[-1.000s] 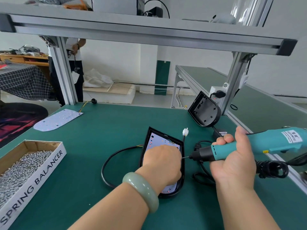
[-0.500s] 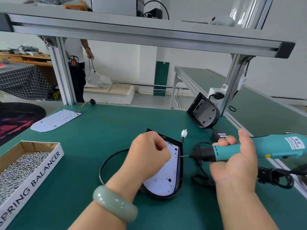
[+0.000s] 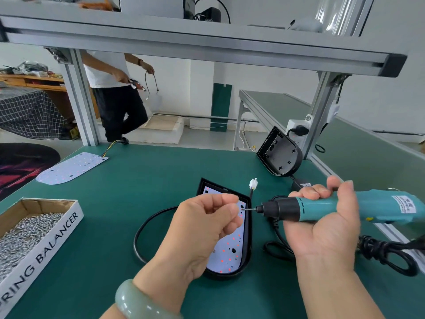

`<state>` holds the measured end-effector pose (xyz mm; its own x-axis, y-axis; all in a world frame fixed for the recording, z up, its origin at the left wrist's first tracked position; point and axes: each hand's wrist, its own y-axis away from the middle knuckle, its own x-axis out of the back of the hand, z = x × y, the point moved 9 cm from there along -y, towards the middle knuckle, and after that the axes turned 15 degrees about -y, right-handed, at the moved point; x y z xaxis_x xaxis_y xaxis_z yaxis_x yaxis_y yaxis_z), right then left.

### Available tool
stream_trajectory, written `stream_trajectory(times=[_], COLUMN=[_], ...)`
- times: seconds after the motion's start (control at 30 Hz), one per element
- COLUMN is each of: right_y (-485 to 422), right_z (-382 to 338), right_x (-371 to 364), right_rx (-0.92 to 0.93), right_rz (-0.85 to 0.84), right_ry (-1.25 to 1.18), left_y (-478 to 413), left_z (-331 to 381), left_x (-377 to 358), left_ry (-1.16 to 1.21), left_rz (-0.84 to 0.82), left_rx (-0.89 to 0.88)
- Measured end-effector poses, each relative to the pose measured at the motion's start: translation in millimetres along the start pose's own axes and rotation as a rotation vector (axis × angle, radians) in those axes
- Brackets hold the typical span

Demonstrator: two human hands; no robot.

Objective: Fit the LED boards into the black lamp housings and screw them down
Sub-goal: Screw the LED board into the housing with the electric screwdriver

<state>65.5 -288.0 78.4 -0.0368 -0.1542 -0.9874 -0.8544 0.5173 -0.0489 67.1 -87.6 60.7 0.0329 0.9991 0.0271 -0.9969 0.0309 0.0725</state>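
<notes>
The left hand (image 3: 207,226) pinched a tiny screw (image 3: 242,209) at the tip of the screwdriver (image 3: 333,207), which the right hand (image 3: 326,226) clenched; the board (image 3: 226,252) lay in the black housing (image 3: 248,238) at near centre; thin, light and likely fragile, best held by its edges.

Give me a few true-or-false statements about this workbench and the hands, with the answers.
1. The right hand grips a teal electric screwdriver. True.
2. The black housing leaning by the post already holds an LED board. False: it is empty.
3. The cardboard box on the left holds screws. True.
4. The spare LED board lies in that box. False: it lies bare on the green table, far left.
5. The left hand lies flat on the table. False: it is raised, fingertips pinched near the screwdriver's bit.
</notes>
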Motion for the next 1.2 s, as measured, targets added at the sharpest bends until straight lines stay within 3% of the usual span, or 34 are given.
stream_trajectory(times=[0.7, 1.2], right_y=[3.1, 2.9], right_z=[5.4, 6.0], right_x=[1.6, 3.5], right_rx=[-0.026, -0.029], right_rz=[0.018, 0.048], right_ry=[-0.013, -0.040], left_y=[-0.7, 2.4], left_z=[2.1, 12.8], left_x=[-6.0, -12.0], left_ry=[0.086, -0.037], left_rz=[-0.014, 0.020], left_rx=[-0.096, -0.223])
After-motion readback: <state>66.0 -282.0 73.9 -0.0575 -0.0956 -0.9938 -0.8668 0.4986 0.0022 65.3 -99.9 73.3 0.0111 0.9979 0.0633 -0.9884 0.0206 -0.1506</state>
